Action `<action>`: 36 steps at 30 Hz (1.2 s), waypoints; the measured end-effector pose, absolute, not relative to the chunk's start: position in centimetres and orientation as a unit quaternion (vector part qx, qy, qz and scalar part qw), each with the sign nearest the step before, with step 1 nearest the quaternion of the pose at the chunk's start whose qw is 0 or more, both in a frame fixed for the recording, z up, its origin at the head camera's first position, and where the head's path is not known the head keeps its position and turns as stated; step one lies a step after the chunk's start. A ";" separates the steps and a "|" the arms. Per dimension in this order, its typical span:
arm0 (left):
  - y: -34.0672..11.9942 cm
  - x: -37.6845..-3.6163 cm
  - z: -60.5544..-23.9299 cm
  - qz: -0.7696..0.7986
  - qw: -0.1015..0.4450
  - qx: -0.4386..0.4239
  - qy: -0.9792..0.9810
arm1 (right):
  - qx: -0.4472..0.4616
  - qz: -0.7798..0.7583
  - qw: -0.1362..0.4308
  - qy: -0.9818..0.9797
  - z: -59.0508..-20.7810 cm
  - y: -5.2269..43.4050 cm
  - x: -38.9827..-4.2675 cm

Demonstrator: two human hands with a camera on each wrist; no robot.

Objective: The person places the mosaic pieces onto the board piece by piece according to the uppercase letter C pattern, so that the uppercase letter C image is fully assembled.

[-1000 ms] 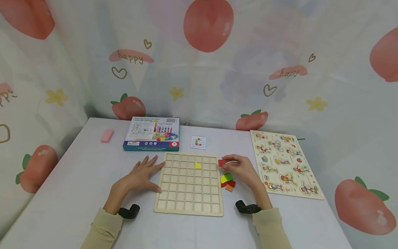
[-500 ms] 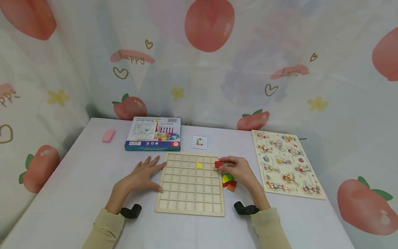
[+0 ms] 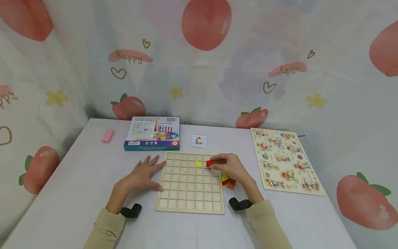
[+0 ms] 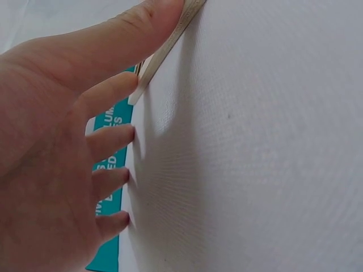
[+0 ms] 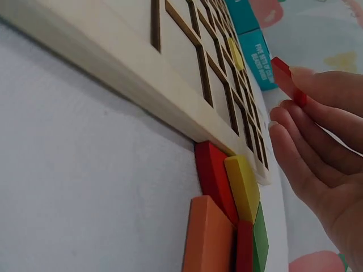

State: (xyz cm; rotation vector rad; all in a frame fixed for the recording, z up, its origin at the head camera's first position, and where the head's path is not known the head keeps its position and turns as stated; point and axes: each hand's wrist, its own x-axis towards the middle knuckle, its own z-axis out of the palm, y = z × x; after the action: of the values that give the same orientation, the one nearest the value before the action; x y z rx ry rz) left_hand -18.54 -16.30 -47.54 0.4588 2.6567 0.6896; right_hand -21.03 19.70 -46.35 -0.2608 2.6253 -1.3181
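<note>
A wooden grid board (image 3: 190, 183) lies on the white table, with a yellow tile (image 3: 199, 164) with a cut corner in one of its upper cells. My right hand (image 3: 229, 166) pinches a red square tile (image 5: 288, 80) between thumb and finger, just right of the yellow one and over the board. With fingers spread and straight, my left hand (image 3: 140, 176) rests at the board's left edge, its thumb on the rim. Beside the board's right edge lies a small pile of tiles, including an orange tile (image 5: 209, 238), a yellow piece (image 5: 243, 187) and a green piece (image 5: 261, 238).
Behind the board stand a flat teal-edged box (image 3: 151, 134) and a small pattern card (image 3: 199, 141). A pink block (image 3: 107, 136) sits at the far left. On the right lies a wooden picture puzzle (image 3: 286, 160). A printed cloth wall (image 3: 192, 86) rises behind the table.
My right hand has carried the red tile leftward, from beside the board's right edge to over its upper cells. My left hand has stayed in place.
</note>
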 end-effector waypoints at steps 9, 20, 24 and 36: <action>-16.6 -18.6 -47.3 0.247 0.176 0.165 0.939 | -0.123 -0.425 0.104 0.891 -46.3 18.4 -21.8; -16.6 -18.6 -47.5 0.250 0.175 0.165 0.938 | -0.139 -0.406 0.116 0.896 -46.5 16.6 -22.8; -16.5 -18.6 -47.5 0.248 0.173 0.162 0.939 | -0.151 -0.403 0.114 0.895 -46.4 15.8 -23.3; -16.5 -18.7 -47.6 0.247 0.175 0.156 0.940 | -0.168 -0.376 0.119 0.903 -46.4 14.1 -24.2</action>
State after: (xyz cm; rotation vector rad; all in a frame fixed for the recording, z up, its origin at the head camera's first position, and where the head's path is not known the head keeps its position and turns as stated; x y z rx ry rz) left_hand -18.72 -16.53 -47.60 0.4410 2.6652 0.6996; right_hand -24.23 14.05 -46.38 -0.4903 2.6408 -1.1001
